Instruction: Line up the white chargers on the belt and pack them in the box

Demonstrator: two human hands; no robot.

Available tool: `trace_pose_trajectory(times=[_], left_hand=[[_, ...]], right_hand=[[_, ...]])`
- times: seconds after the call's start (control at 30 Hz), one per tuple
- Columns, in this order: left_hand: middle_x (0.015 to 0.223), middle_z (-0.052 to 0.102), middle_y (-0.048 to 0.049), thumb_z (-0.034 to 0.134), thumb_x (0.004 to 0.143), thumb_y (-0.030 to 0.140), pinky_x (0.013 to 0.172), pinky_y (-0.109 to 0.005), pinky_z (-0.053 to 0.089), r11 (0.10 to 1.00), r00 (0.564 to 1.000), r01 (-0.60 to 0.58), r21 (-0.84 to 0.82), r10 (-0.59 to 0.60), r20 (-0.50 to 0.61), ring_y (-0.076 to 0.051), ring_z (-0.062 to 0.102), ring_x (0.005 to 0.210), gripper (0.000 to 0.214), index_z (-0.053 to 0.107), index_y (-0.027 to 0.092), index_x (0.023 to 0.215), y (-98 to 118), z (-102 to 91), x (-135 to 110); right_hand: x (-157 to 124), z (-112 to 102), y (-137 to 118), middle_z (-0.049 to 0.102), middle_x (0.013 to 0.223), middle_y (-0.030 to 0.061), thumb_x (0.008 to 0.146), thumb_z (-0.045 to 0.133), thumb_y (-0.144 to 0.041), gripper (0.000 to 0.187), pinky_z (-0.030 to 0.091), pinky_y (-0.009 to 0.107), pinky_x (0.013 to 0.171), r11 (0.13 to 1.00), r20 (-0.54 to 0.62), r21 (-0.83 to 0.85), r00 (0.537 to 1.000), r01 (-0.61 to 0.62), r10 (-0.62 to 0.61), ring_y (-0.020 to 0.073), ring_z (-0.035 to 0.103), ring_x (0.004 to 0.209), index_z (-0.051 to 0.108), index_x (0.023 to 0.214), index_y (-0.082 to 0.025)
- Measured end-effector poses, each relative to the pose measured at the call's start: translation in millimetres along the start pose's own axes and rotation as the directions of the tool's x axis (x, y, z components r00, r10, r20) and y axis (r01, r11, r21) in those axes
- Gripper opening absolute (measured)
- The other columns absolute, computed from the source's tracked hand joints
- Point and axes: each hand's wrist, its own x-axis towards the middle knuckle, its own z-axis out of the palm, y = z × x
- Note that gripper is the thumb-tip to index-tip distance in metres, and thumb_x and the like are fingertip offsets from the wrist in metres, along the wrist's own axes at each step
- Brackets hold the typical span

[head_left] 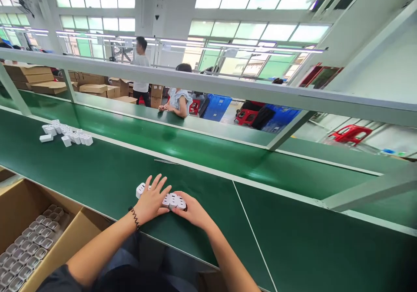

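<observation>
My left hand [152, 201] lies flat with fingers spread over a row of small white charger plugs [173, 201] on the green conveyor belt [107, 175]. My right hand [192, 211] is curled against the right end of that row, fingers pressed on the plugs. One plug [140, 190] sticks out at the row's left end. A black coil band sits on my left wrist [134, 218].
Another cluster of white plugs [67, 134] lies further left on the belt. A cardboard box [29, 222] with a tray of plugs stands at lower left. A grey metal rail [208, 83] crosses above. A seated person [179, 99] and a standing person [141, 68] are beyond.
</observation>
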Motion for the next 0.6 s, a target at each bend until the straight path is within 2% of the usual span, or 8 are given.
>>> trace_pose_trajectory(times=[0.07, 0.1, 0.17, 0.2, 0.27, 0.4, 0.5, 0.6], left_hand=[[0.161, 0.025, -0.0138, 0.077, 0.078, 0.041, 0.12, -0.063, 0.01, 0.992, 0.985, 0.117, -0.051, -0.122, -0.122, -0.038, 0.016, 0.15, 0.079, 0.04, 0.028, 0.146, -16, -0.7, -13], [0.162, 0.023, -0.0134, 0.074, 0.08, 0.044, 0.12, -0.062, 0.014, 0.974, 0.961, 0.194, -0.119, -0.213, -0.179, -0.037, 0.016, 0.15, 0.08, 0.036, 0.029, 0.148, -24, 1.1, -19], [0.16, 0.023, -0.0137, 0.07, 0.081, 0.046, 0.12, -0.057, 0.023, 0.908, 0.906, 0.298, -0.294, -0.366, -0.214, -0.035, 0.018, 0.15, 0.084, 0.028, 0.029, 0.152, -38, 8.6, -29], [0.159, 0.024, -0.0142, 0.069, 0.082, 0.046, 0.12, -0.055, 0.026, 0.876, 0.893, 0.313, -0.368, -0.403, -0.199, -0.033, 0.02, 0.15, 0.086, 0.025, 0.028, 0.153, -42, 13.8, -32], [0.158, 0.025, -0.0145, 0.069, 0.082, 0.044, 0.12, -0.052, 0.027, 0.836, 0.897, 0.298, -0.46, -0.41, -0.165, -0.031, 0.021, 0.149, 0.087, 0.022, 0.028, 0.154, -43, 25.7, -34], [0.161, 0.017, -0.0139, 0.066, 0.085, 0.035, 0.12, -0.055, 0.026, 0.813, 0.905, 0.277, -0.512, -0.4, -0.146, -0.032, 0.017, 0.15, 0.08, 0.024, 0.027, 0.153, -28, 41.8, -33], [0.162, 0.015, -0.0134, 0.069, 0.082, 0.031, 0.119, -0.058, 0.026, 0.828, 0.914, 0.262, -0.496, -0.378, -0.148, -0.034, 0.016, 0.15, 0.085, 0.022, 0.029, 0.154, -27, 36.5, -34], [0.16, 0.022, -0.0143, 0.077, 0.075, 0.033, 0.121, -0.059, 0.021, 0.857, 0.941, 0.184, -0.481, -0.296, -0.167, -0.035, 0.019, 0.149, 0.1, 0.017, 0.029, 0.155, -44, 19.6, -32]], right_hand=[[4, 3, -1, 0.064, 0.128, 0.008, 0.077, 0.072, -0.036, 0.055, 0.046, 0.041, 0.101, 1.0, -0.001, -0.007, 1.0, 0.012, -0.012, 0.0261, 0.061, 0.115, 0.056, 0.128, -0.023], [6, 4, -2, 0.063, 0.131, 0.0083, 0.077, 0.072, -0.037, 0.058, 0.045, 0.041, 0.103, 1.0, -0.001, -0.009, 1.0, 0.014, -0.014, 0.0263, 0.06, 0.118, 0.055, 0.13, -0.023], [8, 6, -2, 0.062, 0.131, 0.0082, 0.078, 0.072, -0.037, 0.057, 0.045, 0.041, 0.104, 1.0, 0.001, -0.013, 1.0, 0.013, -0.013, 0.0263, 0.06, 0.118, 0.055, 0.131, -0.024], [9, 7, -2, 0.063, 0.13, 0.008, 0.078, 0.071, -0.037, 0.056, 0.046, 0.041, 0.103, 1.0, 0.003, -0.015, 1.0, 0.013, -0.013, 0.0262, 0.061, 0.116, 0.056, 0.13, -0.024], [12, 9, -3, 0.065, 0.127, 0.0073, 0.079, 0.071, -0.037, 0.052, 0.047, 0.04, 0.101, 1.0, 0.007, -0.021, 1.0, 0.016, -0.015, 0.0259, 0.063, 0.113, 0.058, 0.128, -0.024], [17, 13, -7, 0.065, 0.127, 0.0079, 0.08, 0.07, -0.037, 0.052, 0.048, 0.041, 0.101, 0.999, 0.006, -0.041, 1.0, 0.027, -0.027, 0.026, 0.062, 0.114, 0.058, 0.129, -0.024], [16, 10, -7, 0.062, 0.131, 0.0093, 0.08, 0.072, -0.041, 0.06, 0.046, 0.043, 0.105, 0.998, 0.017, -0.051, 0.999, 0.048, -0.047, 0.0272, 0.06, 0.119, 0.054, 0.135, -0.025], [12, 3, -4, 0.06, 0.134, 0.0099, 0.078, 0.074, -0.045, 0.072, 0.045, 0.045, 0.107, 0.996, 0.04, -0.047, 0.997, 0.074, -0.072, 0.0284, 0.058, 0.122, 0.048, 0.143, -0.027]])
